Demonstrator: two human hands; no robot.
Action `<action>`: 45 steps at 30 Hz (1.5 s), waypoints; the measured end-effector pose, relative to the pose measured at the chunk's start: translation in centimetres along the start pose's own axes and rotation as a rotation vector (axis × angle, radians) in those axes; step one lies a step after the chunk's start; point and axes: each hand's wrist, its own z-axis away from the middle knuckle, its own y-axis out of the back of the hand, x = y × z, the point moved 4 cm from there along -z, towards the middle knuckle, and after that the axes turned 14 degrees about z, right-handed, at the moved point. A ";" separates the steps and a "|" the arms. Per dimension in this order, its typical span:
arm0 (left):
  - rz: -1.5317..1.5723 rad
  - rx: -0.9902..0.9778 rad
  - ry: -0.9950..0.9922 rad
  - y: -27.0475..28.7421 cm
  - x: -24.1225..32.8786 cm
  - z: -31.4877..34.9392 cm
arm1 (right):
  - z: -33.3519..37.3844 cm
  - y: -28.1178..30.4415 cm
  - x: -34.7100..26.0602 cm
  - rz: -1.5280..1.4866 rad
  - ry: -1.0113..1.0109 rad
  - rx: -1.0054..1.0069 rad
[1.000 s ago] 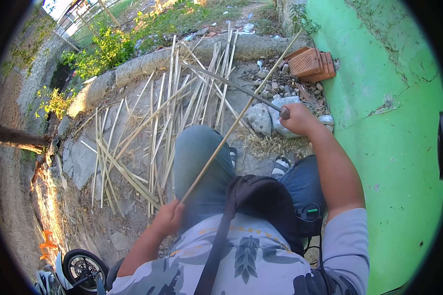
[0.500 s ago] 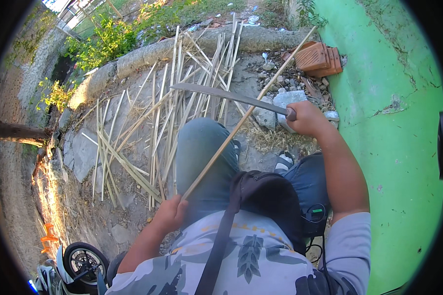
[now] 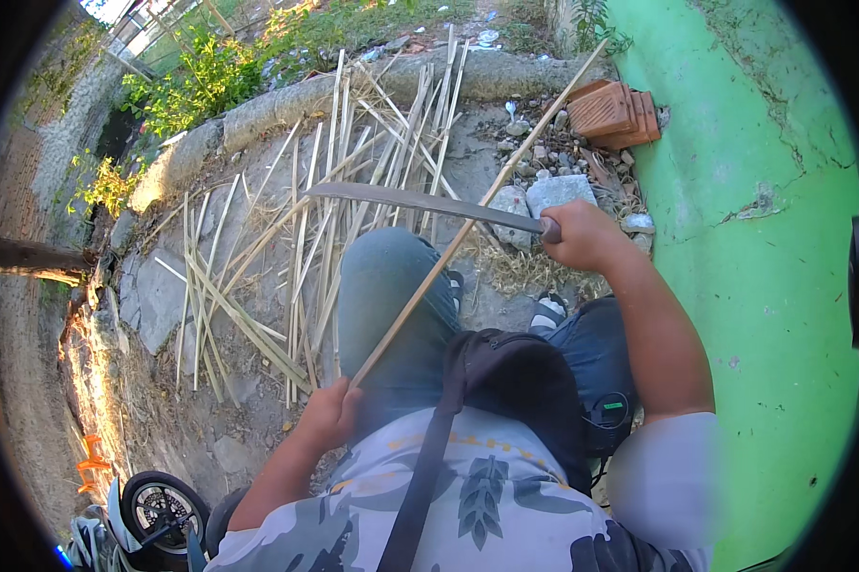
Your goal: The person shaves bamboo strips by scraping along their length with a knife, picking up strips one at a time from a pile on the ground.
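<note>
At mid-frame, machete [image 3: 420, 199] now crosses wooden strip [image 3: 422, 296] lower than a second ago; we judge mid-stroke | our left hand [image 3: 331, 416] grips strip's lower end | right hand [image 3: 579, 234] clenched round machete handle [image 3: 549, 229]

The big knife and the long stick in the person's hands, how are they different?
The knife looks mostly grey; the stick is tan. The stick looks longer than the knife. The right hand holds the knife; the left hand holds the stick. Both are long and thin, and they cross in this view.
</note>
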 end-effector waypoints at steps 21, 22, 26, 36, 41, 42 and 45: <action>0.007 -0.001 0.058 -5.2 -7.0 -7.0 | -3.7 -10.1 5.8 0.012 -0.047 0.060; 0.009 0.003 0.057 -4.1 -6.5 -6.2 | -3.8 -9.2 5.2 -0.054 -0.123 0.024; 0.018 0.001 0.054 -0.2 -5.6 -2.9 | -3.1 -5.9 0.1 -0.071 -0.052 0.060; 0.027 0.003 0.014 0.4 -8.4 -5.2 | -5.6 -9.5 -0.6 -0.073 -0.046 -0.101; 0.027 0.003 0.020 -1.6 -8.6 -4.9 | -4.0 -9.2 -1.5 -0.014 0.097 0.023; 0.026 0.006 0.024 -2.1 -8.3 -4.9 | -3.7 -8.8 -1.5 0.083 0.126 0.025; 0.005 0.002 0.030 -3.4 -7.1 -5.7 | -3.7 -8.5 3.1 0.030 -0.003 0.090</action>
